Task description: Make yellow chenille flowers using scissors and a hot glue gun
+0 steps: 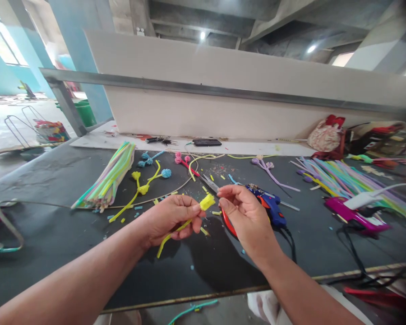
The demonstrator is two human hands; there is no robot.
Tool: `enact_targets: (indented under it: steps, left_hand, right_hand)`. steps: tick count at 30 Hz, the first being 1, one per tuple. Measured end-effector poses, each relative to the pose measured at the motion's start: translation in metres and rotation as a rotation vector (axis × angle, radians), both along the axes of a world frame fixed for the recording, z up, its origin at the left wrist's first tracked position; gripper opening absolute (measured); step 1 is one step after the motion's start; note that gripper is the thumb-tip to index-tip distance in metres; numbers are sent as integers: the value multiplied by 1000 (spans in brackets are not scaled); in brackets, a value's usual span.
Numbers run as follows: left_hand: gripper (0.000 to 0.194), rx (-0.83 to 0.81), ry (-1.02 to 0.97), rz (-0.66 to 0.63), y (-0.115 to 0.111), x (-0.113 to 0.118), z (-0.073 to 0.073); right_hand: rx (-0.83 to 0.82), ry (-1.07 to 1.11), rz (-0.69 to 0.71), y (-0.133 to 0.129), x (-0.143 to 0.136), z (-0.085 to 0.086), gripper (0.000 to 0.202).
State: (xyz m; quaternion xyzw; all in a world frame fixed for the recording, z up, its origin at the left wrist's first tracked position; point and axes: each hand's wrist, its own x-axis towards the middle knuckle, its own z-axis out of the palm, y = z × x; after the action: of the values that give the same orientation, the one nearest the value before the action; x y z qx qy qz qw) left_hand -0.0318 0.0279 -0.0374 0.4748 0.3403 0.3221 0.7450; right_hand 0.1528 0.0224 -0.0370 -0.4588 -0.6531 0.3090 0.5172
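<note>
My left hand (pixel 177 216) pinches a yellow pipe-cleaner flower (pixel 207 202), its fluffy head up at the fingertips and its stem hanging down to the left. Just right of it, my right hand (pixel 245 212) is closed, thumb and fingers together, beside the scissors (pixel 210 183). The metal blades point up and left, and a red handle shows beneath my right hand; whether the fingers grip the scissors is unclear. Small yellow offcuts lie around the blades. Behind my left hand rests a yellow flower stem (pixel 142 188) with several heads.
A pastel pipe-cleaner bundle (pixel 108 178) lies left, another (pixel 358 185) right. A blue glue gun (pixel 274 210) and a magenta tool (pixel 355 214) with cables lie right. Blue (pixel 166 173), pink (pixel 178 158) and purple flowers (pixel 269 165) and a phone (pixel 206 142) are farther back.
</note>
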Motion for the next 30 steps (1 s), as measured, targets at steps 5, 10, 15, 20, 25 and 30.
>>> enact_targets:
  steps: [5, 10, 15, 20, 25, 30]
  left_hand:
    - [29, 45, 73, -34, -2, 0, 0]
    - [30, 102, 89, -80, -3, 1, -2]
    - [26, 142, 127, -97, -4, 3, -3]
    - [22, 152, 110, -47, -4, 4, -2]
    - [25, 96, 126, -4, -3, 6, 0]
    - [24, -12, 39, 92, 4, 2, -2]
  right_hand:
    - [180, -125, 137, -2, 3, -1, 18]
    - [267, -213, 154, -2, 3, 2, 14]
    - [194, -213, 114, 0, 2, 4, 10]
    - [107, -205, 78, 1, 1, 2, 10]
    - [27, -33, 109, 2, 4, 1, 27]
    - [-105, 84, -126, 7, 10, 3, 20]
